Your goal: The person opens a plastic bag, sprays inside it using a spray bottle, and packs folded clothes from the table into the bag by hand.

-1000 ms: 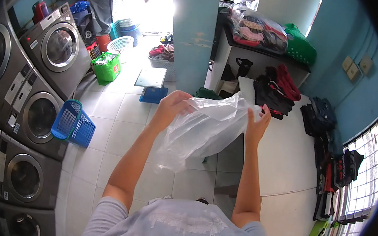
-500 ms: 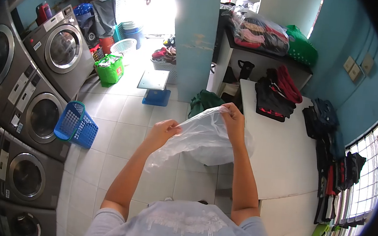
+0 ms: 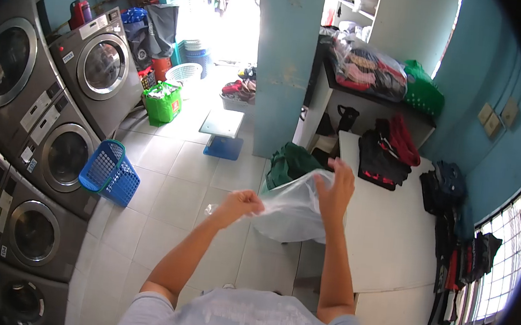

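In front of my body hangs a clear plastic bag [image 3: 296, 211], thin and wrinkled. My left hand [image 3: 237, 207] is closed, pinching the bag's left edge between thumb and fingers. At the bag's right edge is my right hand [image 3: 336, 193], its thumb and fingers apart and the film against its palm side. Some fingers are hidden from this angle. Just beyond the bag lies a dark green cloth bundle [image 3: 295, 164], partly covered by the plastic.
To my right, a white table [image 3: 385, 237] carries folded dark and red clothes [image 3: 387, 151]. Clothes [image 3: 453, 244] hang along the window. On the left stand stacked machines [image 3: 63, 156] and a blue laundry basket [image 3: 111, 173]. A small platform scale [image 3: 222, 135] sits ahead, beside the pillar [image 3: 285, 71].
My right hand has gone from a pinch on the bag to spread fingers. Both hands are lower, and the bag has dropped with them. The camera view has shifted slightly.
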`<action>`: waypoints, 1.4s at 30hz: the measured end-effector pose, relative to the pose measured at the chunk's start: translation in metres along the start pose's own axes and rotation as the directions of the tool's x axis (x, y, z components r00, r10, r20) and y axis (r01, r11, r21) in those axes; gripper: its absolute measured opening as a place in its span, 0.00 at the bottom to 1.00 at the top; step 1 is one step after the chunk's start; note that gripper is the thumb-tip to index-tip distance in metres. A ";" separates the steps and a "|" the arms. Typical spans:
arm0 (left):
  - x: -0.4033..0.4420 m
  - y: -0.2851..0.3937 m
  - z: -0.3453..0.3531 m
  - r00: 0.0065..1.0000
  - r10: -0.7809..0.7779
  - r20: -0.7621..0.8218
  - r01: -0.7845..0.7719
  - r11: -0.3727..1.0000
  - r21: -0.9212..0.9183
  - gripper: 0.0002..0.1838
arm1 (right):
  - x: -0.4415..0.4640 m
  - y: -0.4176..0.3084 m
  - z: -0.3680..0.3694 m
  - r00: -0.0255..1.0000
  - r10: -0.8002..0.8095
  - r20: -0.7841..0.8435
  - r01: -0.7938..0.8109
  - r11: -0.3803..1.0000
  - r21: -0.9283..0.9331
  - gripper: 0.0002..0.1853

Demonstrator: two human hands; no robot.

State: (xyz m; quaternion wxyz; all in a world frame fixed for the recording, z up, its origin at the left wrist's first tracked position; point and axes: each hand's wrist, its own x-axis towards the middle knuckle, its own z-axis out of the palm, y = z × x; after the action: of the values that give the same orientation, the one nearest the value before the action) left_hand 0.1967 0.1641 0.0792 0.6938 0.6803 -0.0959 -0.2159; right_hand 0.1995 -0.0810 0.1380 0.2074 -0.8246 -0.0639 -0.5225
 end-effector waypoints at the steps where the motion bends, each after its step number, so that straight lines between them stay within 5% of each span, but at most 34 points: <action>1: 0.000 -0.004 0.008 1.000 -0.018 -0.005 0.018 1.000 -0.024 0.06 | -0.012 -0.011 -0.008 0.980 0.175 0.095 -0.181 0.982 0.061 0.12; 2: 0.000 -0.008 0.016 0.999 -0.038 -0.009 0.037 0.998 -0.050 0.07 | -0.030 -0.023 -0.018 0.920 0.335 0.202 -0.360 0.928 0.101 0.10; 4: -0.002 -0.020 0.031 0.999 -0.039 -0.024 0.039 0.999 0.005 0.09 | -0.061 -0.041 -0.034 0.816 0.356 0.456 -0.382 0.923 -0.037 0.15; 6: -0.005 -0.027 0.044 0.997 -0.069 -0.035 0.070 0.996 0.050 0.12 | -0.094 -0.051 -0.047 0.772 0.351 0.531 -0.357 0.929 -0.094 0.16; 8: -0.013 -0.037 0.055 0.996 -0.084 -0.003 0.084 0.988 0.130 0.14 | -0.122 -0.051 -0.051 0.367 0.534 0.762 -0.768 0.636 -0.077 0.13; 11: -0.028 -0.044 0.072 0.995 -0.024 0.101 -0.013 0.938 0.346 0.14 | -0.155 -0.045 -0.046 0.011 0.433 0.901 -1.000 -0.007 0.016 0.15; 14: -0.035 -0.049 0.069 0.979 -0.067 0.195 -0.010 0.930 0.368 0.12 | -0.173 -0.042 -0.037 0.074 0.413 0.908 -0.962 -0.212 0.175 0.14; 17: -0.024 -0.079 0.046 0.977 -0.148 0.153 0.170 0.975 -0.143 0.09 | -0.179 -0.038 -0.039 0.051 0.351 0.935 -0.836 -0.497 0.232 0.13; 21: -0.038 -0.049 0.007 0.958 -0.283 0.041 0.205 0.581 -0.788 0.09 | -0.206 0.008 -0.025 0.021 0.239 0.971 -0.509 -0.833 0.216 0.12; 22: -0.031 -0.076 -0.017 0.954 -0.300 -0.014 0.126 0.445 -0.887 0.12 | -0.200 0.015 -0.027 -0.032 0.288 0.957 -0.530 -0.816 0.228 0.13; 24: -0.020 -0.131 -0.079 0.961 0.153 0.231 0.232 0.010 -0.973 0.12 | -0.181 0.032 -0.034 -0.128 0.388 0.913 -0.577 -0.777 0.249 0.14; 25: -0.014 -0.164 -0.116 0.993 0.104 0.061 0.054 0.067 -0.996 0.13 | -0.200 0.074 -0.033 0.158 0.049 0.986 -0.513 -0.849 0.125 0.13; 26: -0.044 -0.090 -0.093 0.891 -0.258 -0.375 -0.254 0.402 -0.880 0.14 | -0.219 0.119 -0.031 0.435 -0.279 0.856 -0.491 -0.871 -0.034 0.12; 27: -0.056 -0.135 -0.139 0.862 0.088 -0.499 -0.427 0.655 -0.623 0.13 | -0.188 0.121 -0.058 0.201 -0.078 0.977 -0.664 -0.744 0.076 0.13; 29: -0.084 -0.158 -0.184 0.787 0.199 -0.584 -0.490 0.777 -0.395 0.14 | -0.165 0.134 -0.071 0.159 0.409 0.898 -0.841 -0.421 0.341 0.11; 30: -0.109 -0.133 -0.178 0.764 -0.062 -0.642 -0.381 0.760 -0.527 0.15 | -0.141 0.127 -0.081 0.162 0.464 0.871 -0.898 -0.297 0.326 0.09; 32: -0.136 -0.123 -0.171 0.680 -0.129 -0.722 -0.004 0.984 -0.180 0.14 | -0.107 0.123 -0.090 0.181 0.487 0.855 -0.938 -0.177 0.299 0.08; 33: -0.140 -0.123 -0.169 0.628 -0.140 -0.766 0.218 0.976 0.001 0.14 | -0.094 0.122 -0.090 0.188 0.502 0.844 -0.952 -0.120 0.282 0.08; 34: -0.136 -0.124 -0.168 0.611 0.083 -0.788 0.200 0.946 0.255 0.19 | -0.087 0.120 -0.079 0.313 0.463 0.830 -0.945 0.063 0.321 0.08; 36: -0.129 -0.132 -0.152 0.591 0.480 -0.648 0.201 0.691 0.694 0.30 | -0.054 0.067 -0.053 0.464 0.361 0.809 -0.869 0.361 0.337 0.11; 39: -0.094 -0.047 -0.082 0.836 0.476 -0.272 -0.144 0.670 0.728 0.50 | -0.015 0.004 -0.014 0.347 0.063 0.936 -0.850 0.444 0.285 0.17; 41: -0.072 -0.010 -0.025 0.952 0.295 -0.084 -0.145 0.674 0.725 0.51 | 0.003 -0.034 0.008 0.424 -0.148 0.893 -0.748 0.498 0.438 0.14; 42: -0.061 -0.004 -0.006 0.910 0.415 -0.018 -0.244 0.569 0.786 0.42 | 0.009 -0.050 0.013 0.377 -0.172 0.910 -0.755 0.512 0.409 0.13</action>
State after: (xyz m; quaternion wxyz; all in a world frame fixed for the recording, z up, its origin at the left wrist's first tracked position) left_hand 0.1444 0.1960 0.0845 0.3712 0.8973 -0.2337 0.0489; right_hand 0.1983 -0.0316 0.1549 0.5900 -0.7670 -0.2138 0.1340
